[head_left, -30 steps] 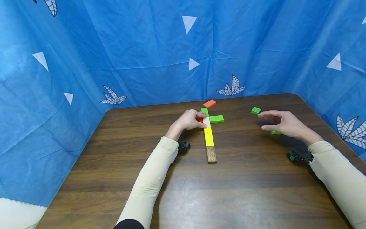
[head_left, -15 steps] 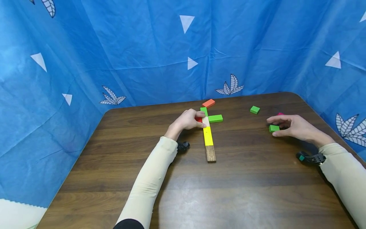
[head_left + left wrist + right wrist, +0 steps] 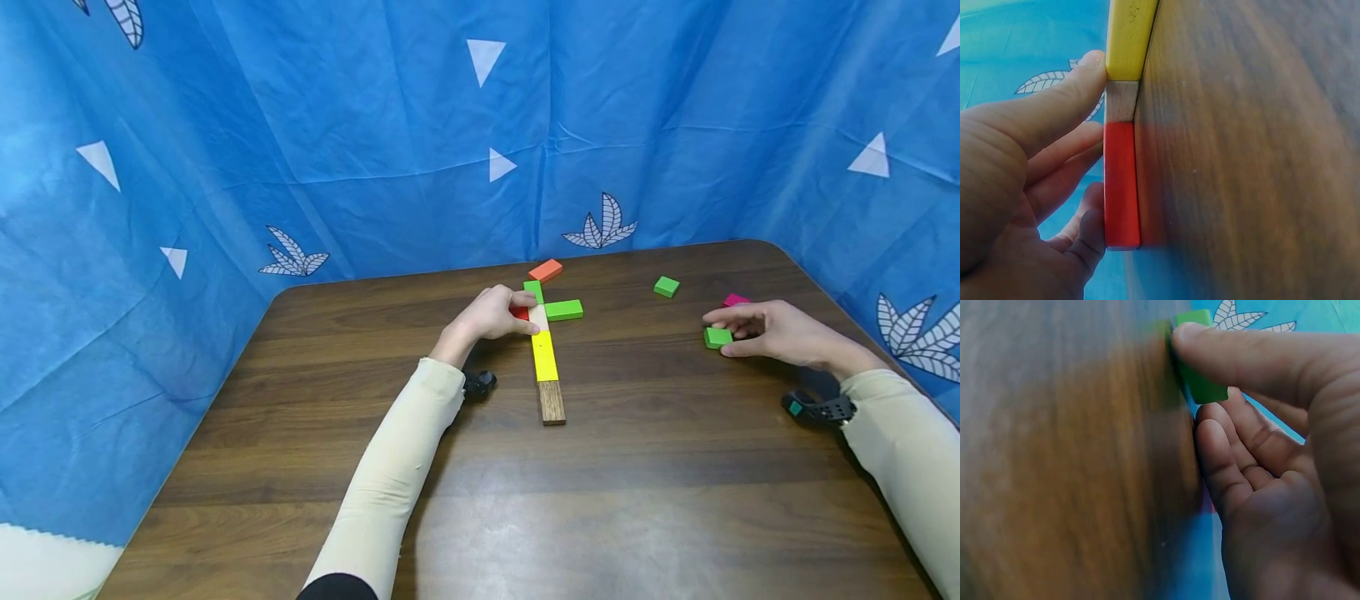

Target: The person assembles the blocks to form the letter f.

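Note:
A column of flat wooden blocks lies on the table: a green block [image 3: 533, 291], a white block [image 3: 537, 316], a yellow block [image 3: 544, 357] and a dark brown striped block [image 3: 552, 403]. A longer green block [image 3: 564, 310] sticks out to the right, a red block [image 3: 1121, 184] to the left. My left hand [image 3: 495, 315] rests on them, thumb at the white-yellow joint [image 3: 1107, 79], other fingertips along the red block. At the right, my right hand [image 3: 772, 335] pinches a small green block [image 3: 717, 337] between thumb and fingers, close over the tabletop.
An orange block [image 3: 545, 270] lies beyond the column near the far edge. Another small green block [image 3: 666, 287] and a pink block [image 3: 735, 300] lie behind the right hand. A blue patterned curtain [image 3: 375, 125] hangs behind the brown wooden table [image 3: 300, 467].
My right hand has moved right and toward me from near the far green block to the nearer one, taking it between thumb and fingers. The pink block has come into sight. My left hand stays put.

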Demonstrator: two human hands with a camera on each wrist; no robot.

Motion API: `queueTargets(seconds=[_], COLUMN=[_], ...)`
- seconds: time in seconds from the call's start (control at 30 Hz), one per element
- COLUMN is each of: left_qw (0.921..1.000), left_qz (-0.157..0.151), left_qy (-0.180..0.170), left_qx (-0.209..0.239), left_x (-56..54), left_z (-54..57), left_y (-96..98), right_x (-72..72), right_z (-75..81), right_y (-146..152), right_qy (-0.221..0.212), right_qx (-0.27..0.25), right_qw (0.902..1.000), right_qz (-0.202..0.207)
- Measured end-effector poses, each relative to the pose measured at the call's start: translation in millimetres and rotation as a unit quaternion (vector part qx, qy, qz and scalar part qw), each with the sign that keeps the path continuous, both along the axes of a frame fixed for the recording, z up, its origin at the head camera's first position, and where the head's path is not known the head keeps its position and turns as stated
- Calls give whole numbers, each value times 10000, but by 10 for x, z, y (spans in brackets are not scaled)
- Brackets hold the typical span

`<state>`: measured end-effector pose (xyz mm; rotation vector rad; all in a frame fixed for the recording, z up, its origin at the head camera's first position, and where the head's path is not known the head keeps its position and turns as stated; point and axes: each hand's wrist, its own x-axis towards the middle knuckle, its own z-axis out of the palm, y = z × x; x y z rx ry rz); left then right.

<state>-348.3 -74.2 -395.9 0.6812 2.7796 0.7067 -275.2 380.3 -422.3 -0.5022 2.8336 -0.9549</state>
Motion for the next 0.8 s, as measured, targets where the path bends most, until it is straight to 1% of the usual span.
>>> queueTargets(seconds=[0.33,0.63,0.8], left_qw=[9999,9999,9999], left_qz=[48,42,43], left_qy=[-99,-109,-114], left_qx=[37,71,79], left_x=[11,19,14], left_z=[8,13,17], left_y=[0,0,-3], right_x=[-7,-48,-82], right_z=[30,73,97], right_y=[-60,-250,-358], right_qy=[71,-72,-72], right_qx=[199,-1,68], right_qw=[9998,9999,9998], right_qz=[31,121,168])
